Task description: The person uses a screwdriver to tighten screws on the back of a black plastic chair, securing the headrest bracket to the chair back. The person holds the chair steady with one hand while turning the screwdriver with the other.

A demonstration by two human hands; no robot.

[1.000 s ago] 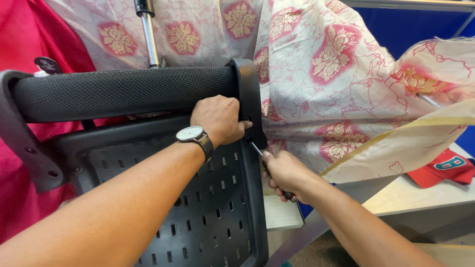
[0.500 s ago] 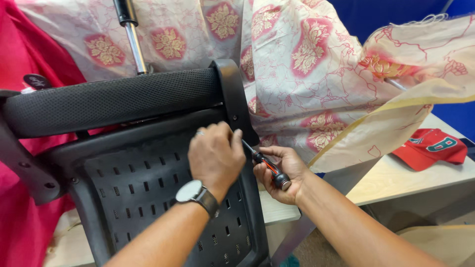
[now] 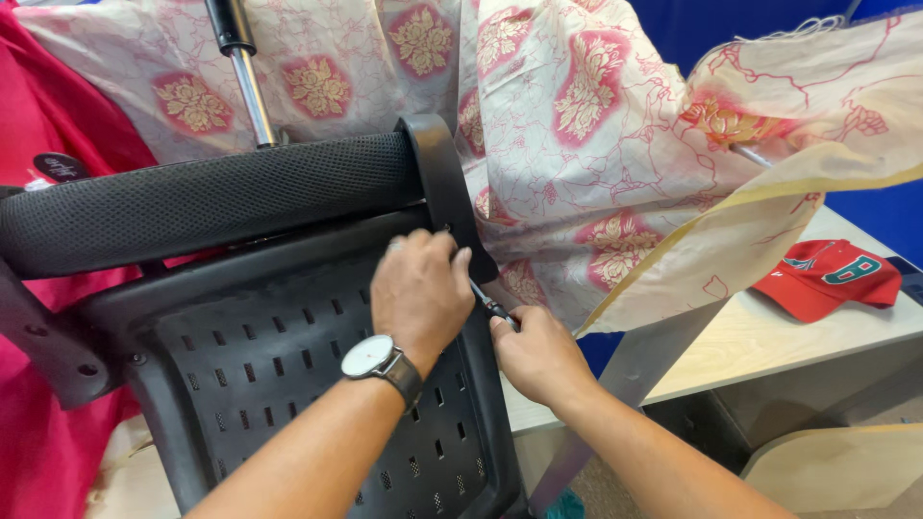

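Observation:
A black office chair (image 3: 250, 346) lies overturned in front of me, its perforated plastic back facing up and its mesh cushion (image 3: 192, 197) across the top. My left hand (image 3: 420, 293), with a wristwatch (image 3: 377, 358), presses on the chair's right frame where a black bracket (image 3: 442, 183) meets it. My right hand (image 3: 534, 354) grips a small screwdriver (image 3: 488, 304) whose tip points at that same spot under my left fingers.
A cream cloth with pink flowers (image 3: 596, 144) hangs behind and to the right. Red fabric (image 3: 58, 125) lies at the left. A chrome gas-lift cylinder (image 3: 245, 77) rises above. A red cap (image 3: 827, 279) rests on a wooden table (image 3: 769, 341).
My left hand slid down from the top of the bracket to the frame joint. My right hand brought the screwdriver up and closer to it.

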